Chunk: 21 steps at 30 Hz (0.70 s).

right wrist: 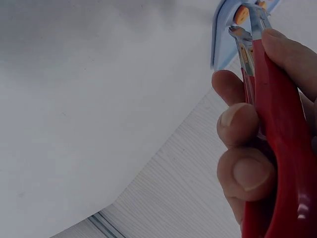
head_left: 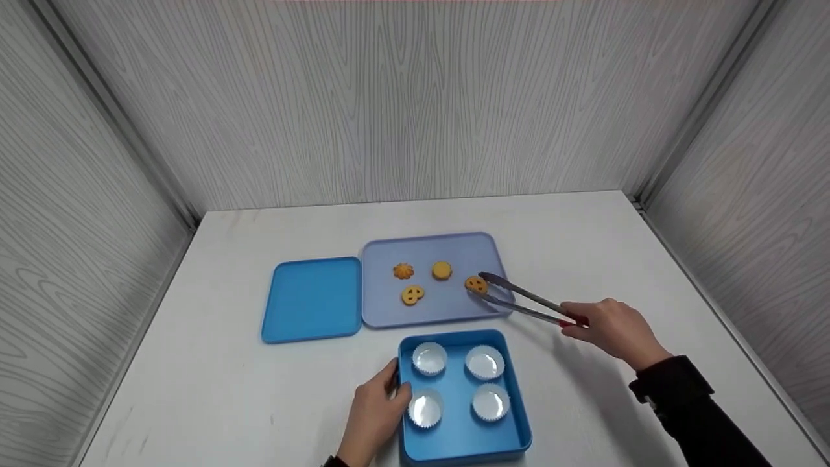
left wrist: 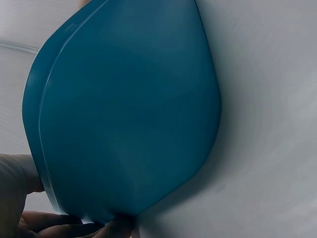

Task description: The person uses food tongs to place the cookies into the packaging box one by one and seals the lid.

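The right hand [head_left: 611, 329] is gripping a pair of red-handled metal tongs [right wrist: 281, 106], its fingers curling about the handles, while the two tips are standing apart at either side of a round, dark-spotted cookie [head_left: 476, 284] near the right edge of a lilac tray [head_left: 382, 316]; whether both tips are touching it cannot be told. Three further cookies are lying on this tray: a flower-shaped cookie [head_left: 403, 271] at the rear left, a yellow round cookie [head_left: 442, 270] to its right, and a pretzel-shaped cookie [head_left: 412, 295] at the front left. The left hand [head_left: 375, 408] is holding the left wall of a blue rectangular box [head_left: 457, 421], bending round it with the thumb at the rim. Inside the box, four white fluted cups [head_left: 429, 359] are standing in two rows of two. A shallow blue tray [head_left: 311, 301] is lying just beside the lilac tray's left edge. A white counter [head_left: 214, 389] is carrying all these items, and pale wood-grained panels [head_left: 389, 97] are enclosing it at the back and both sides.
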Available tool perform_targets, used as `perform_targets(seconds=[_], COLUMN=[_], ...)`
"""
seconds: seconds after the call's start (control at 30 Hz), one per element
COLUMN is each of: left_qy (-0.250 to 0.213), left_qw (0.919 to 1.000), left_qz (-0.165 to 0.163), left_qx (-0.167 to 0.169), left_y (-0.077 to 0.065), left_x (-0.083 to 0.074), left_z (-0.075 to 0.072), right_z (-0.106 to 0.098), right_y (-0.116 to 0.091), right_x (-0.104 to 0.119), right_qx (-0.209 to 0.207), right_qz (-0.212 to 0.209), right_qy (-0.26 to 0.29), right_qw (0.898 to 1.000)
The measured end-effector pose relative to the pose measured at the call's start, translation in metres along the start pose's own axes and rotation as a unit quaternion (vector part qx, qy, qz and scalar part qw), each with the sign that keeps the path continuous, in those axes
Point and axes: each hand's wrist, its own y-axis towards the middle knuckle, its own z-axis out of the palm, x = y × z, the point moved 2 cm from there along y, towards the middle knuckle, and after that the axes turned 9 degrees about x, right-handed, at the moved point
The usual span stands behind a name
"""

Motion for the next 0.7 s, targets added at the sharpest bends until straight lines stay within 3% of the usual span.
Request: perform_targets(seconds=[0.27, 0.7], left_qy=[-0.01, -0.002], left_qw=[0.9999, 1.0], left_qz=[-0.014, 0.004], left_qx=[0.001, 0.0], left_y=[0.001, 0.0], left_x=[0.0, 0.002], left_z=[0.001, 0.0], right_z=[0.007, 0.013], right_y=[0.005, -0.001], right_x=[-0.001, 0.0], right_qx=[0.015, -0.035], right_qz=[0.015, 0.007], right_qy=[0.032, -0.012], right_qw=[0.999, 0.999])
